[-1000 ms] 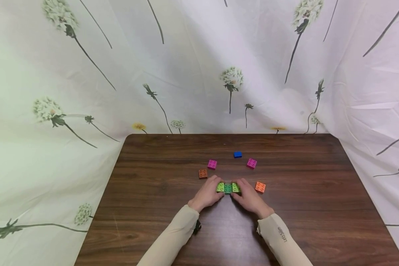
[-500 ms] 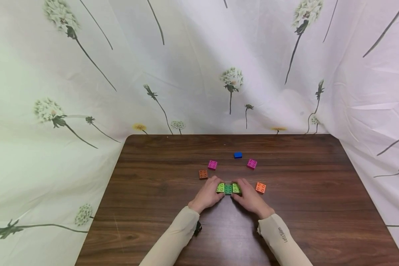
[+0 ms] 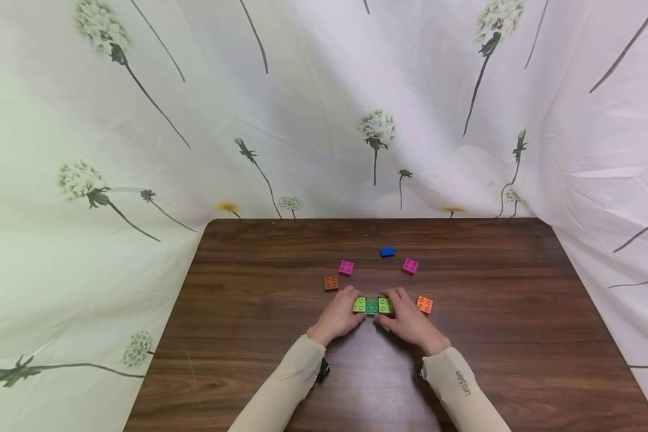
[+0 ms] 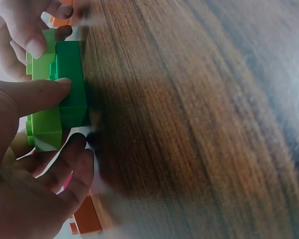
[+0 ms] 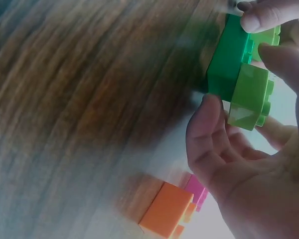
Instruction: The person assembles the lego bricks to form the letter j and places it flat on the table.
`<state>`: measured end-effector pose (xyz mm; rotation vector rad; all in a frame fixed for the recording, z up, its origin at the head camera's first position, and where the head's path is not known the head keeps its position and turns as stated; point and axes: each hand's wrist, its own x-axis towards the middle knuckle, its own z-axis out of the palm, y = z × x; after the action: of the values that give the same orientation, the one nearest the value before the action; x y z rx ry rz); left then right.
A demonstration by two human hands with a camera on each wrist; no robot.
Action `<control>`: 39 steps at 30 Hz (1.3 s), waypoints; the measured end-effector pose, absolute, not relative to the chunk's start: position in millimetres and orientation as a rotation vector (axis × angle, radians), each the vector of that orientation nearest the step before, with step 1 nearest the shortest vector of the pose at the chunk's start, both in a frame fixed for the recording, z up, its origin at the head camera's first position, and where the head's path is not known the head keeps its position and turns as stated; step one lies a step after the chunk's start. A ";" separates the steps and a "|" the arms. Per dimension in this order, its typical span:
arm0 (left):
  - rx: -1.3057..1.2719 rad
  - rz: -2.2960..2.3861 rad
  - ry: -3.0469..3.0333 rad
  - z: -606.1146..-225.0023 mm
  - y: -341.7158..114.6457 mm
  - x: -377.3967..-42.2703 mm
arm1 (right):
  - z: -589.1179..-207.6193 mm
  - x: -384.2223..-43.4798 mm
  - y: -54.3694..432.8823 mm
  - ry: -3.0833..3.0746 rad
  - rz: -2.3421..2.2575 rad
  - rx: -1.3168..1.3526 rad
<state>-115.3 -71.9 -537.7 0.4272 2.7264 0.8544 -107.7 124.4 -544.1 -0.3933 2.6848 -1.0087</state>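
Two light green toy bricks sit on top of a longer dark green brick, one at each end, with dark green studs showing between them. My left hand holds the left light green brick, its thumb reaching down onto the dark green side in the left wrist view. Around the right light green brick curls my right hand, thumb on the near side and fingers behind. The far fingers are partly hidden by the bricks.
Loose bricks lie beyond the hands: brown, magenta, blue and a second magenta brick. An orange brick lies close to the right hand's knuckles. Behind the wooden table hangs a flowered cloth.
The bricks and left hand stay almost as they were. My right wrist has shifted slightly to the right, with its thumb a little lower; the whole head view has drifted a little.
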 end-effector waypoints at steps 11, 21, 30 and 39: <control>0.415 0.840 2.728 -538.2 -72.4 -112.7 | -546.1 -108.3 125.5 2.697 -1.054 -0.443; 0.406 0.847 2.720 -540.3 -73.0 -112.5 | -549.7 -108.6 127.5 2.701 -1.056 -0.447; 0.416 0.856 2.729 -542.7 -73.2 -114.0 | -545.8 -105.8 128.7 2.772 -0.979 -0.497; 0.432 0.866 2.744 -543.6 -72.7 -114.9 | -538.0 -111.2 151.7 2.956 -1.250 -0.554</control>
<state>-114.9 -72.7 -543.6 0.4324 2.7437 0.8656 -111.2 151.7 -538.0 -0.5539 2.9563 -1.2500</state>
